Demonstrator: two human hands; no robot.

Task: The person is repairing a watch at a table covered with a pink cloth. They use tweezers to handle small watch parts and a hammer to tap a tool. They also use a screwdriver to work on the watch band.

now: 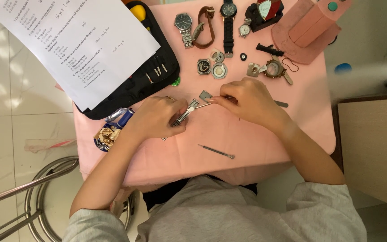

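Right at the middle of the pink-covered table [265, 148], the left hand [155, 118] is curled shut around a metal watch bracelet [185, 114], pinning it low against the cloth. Only its upper end pokes out past the fingers. The bracelet's long axis runs on a slant, from lower left under the palm up toward the right, and that free end points straight at the right hand [249, 101].

The right hand is pinched tight on a thin metal tool [209, 104], fingertips narrow, the tip lying nearly level and reaching leftward. Tool tip and bracelet end meet, or all but meet, in the gap between the two hands; I can't tell if they actually touch. Just above that meeting point lies a small flat grey metal piece [205, 95], apart from both.

So the bracelet is in the left hand, and the right is the one coming at it from the side, along the line of the band rather than across it.

Nearer the person, a second slim pin tool [217, 152] lies loose, well clear of both hands. Farther up the table are several wristwatches [183, 24], opened watch cases [211, 67], a black tool pouch [153, 71] under a printed sheet of paper [81, 45], and a pink case [307, 29].
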